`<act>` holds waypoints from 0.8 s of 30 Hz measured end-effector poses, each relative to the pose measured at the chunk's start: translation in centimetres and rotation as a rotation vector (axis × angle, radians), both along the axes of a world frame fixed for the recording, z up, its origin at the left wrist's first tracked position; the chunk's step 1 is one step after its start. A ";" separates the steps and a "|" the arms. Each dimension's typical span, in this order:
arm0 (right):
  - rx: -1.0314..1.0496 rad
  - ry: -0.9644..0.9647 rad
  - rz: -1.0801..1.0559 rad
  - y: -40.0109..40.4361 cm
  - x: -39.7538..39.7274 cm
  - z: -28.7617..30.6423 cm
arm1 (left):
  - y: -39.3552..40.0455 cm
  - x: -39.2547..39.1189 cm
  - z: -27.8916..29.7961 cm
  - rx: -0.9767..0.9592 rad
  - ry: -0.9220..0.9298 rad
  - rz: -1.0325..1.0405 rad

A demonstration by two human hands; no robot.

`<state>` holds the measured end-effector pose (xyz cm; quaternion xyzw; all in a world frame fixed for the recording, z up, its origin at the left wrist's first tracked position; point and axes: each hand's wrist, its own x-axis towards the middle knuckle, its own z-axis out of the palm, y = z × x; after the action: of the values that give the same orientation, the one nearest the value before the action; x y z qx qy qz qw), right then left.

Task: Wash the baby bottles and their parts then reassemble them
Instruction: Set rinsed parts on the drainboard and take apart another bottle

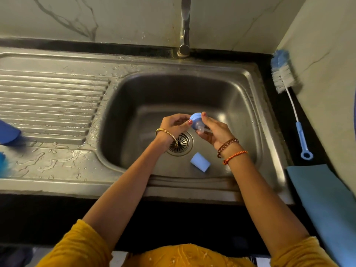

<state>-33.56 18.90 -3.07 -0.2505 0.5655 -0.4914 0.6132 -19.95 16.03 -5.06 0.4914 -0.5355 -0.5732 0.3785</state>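
Head view, over the sink basin [240,97]: blue collar with clear teat [196,124], held above the drain; right hand [215,132] curled round it, left hand [173,124] pinching its rim, seemingly, though blur hides the fingertips. Blue cap [200,162] lying on the basin floor. Tap [184,27] dry. Bottle brush [289,97] on the counter, right. Step judged: separating teat from collar; next calls for water and brush.

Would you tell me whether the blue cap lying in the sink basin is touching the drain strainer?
Apart. The head view shows the blue cap lying on the basin floor with a strip of bare steel between it and the drain strainer.
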 end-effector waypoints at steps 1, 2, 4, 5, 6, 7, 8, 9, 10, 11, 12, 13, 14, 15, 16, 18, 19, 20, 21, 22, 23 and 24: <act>0.016 -0.070 -0.014 0.0 -0.1 0.2 | 0.0 -0.1 0.1 0.024 0.067 0.018; 0.023 -0.152 -0.024 0.1 -0.3 0.4 | 0.1 -0.4 0.2 0.048 0.132 0.030; 0.002 -0.215 0.014 0.2 -0.7 0.5 | 0.1 -0.6 0.4 0.077 0.202 0.047; -0.015 -0.193 0.052 0.4 -0.9 0.4 | 0.1 -0.7 0.4 0.084 0.216 0.045; -0.036 -0.165 0.087 0.4 -1.1 0.4 | 0.0 -0.7 0.3 0.090 0.233 0.046; -0.056 -0.152 0.107 0.5 -1.1 0.4 | 0.0 -0.7 0.3 0.097 0.253 0.049; -0.075 -0.160 0.116 0.5 -1.1 0.5 | 0.0 -0.7 0.3 0.103 0.288 0.055; -0.090 -0.181 0.117 0.5 -1.1 0.5 | -0.1 -0.6 0.3 0.116 0.333 0.066; -0.100 -0.200 0.112 0.4 -1.0 0.6 | -0.2 -0.6 0.4 0.127 0.375 0.079; -0.105 -0.197 0.101 0.3 -0.8 0.6 | -0.2 -0.6 0.5 0.135 0.397 0.093; -0.114 -0.166 0.088 0.3 -0.7 0.5 | -0.3 -0.6 0.4 0.142 0.408 0.106; -0.126 -0.109 0.072 0.3 -0.5 0.3 | -0.3 -0.5 0.5 0.146 0.406 0.119; -0.138 -0.034 0.054 0.3 -0.3 0.1 | -0.3 -0.6 0.5 0.148 0.397 0.129; -0.150 0.043 0.030 0.3 -0.1 -0.1 | -0.3 -0.6 0.5 0.148 0.378 0.135; -0.159 0.113 0.002 0.2 0.1 -0.4 | -0.2 -0.7 0.4 0.146 0.357 0.139; -0.177 0.224 -0.065 0.2 0.3 -0.7 | 0.1 -0.9 0.4 0.127 0.301 0.131; -0.194 0.276 -0.080 0.2 0.4 -0.9 | 0.2 -1.0 0.4 0.110 0.268 0.126; -0.216 0.326 -0.083 0.2 0.5 -1.0 | 0.3 -1.0 0.4 0.086 0.239 0.118; -0.233 0.362 -0.078 0.1 0.5 -1.2 | 0.5 -1.0 0.4 0.060 0.215 0.108; -0.237 0.382 -0.072 0.0 0.5 -1.3 | 0.5 -1.0 0.5 0.041 0.201 0.095; -0.228 0.390 -0.071 -0.1 0.5 -1.4 | 0.6 -1.0 0.6 0.031 0.185 0.077; -0.215 0.394 -0.071 -0.2 0.5 -1.5 | 0.7 -0.9 0.7 0.025 0.167 0.057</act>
<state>-33.05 18.69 -4.58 -0.3854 0.6274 -0.5116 0.4429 -20.87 16.69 -4.38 0.4618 -0.4806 -0.6078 0.4317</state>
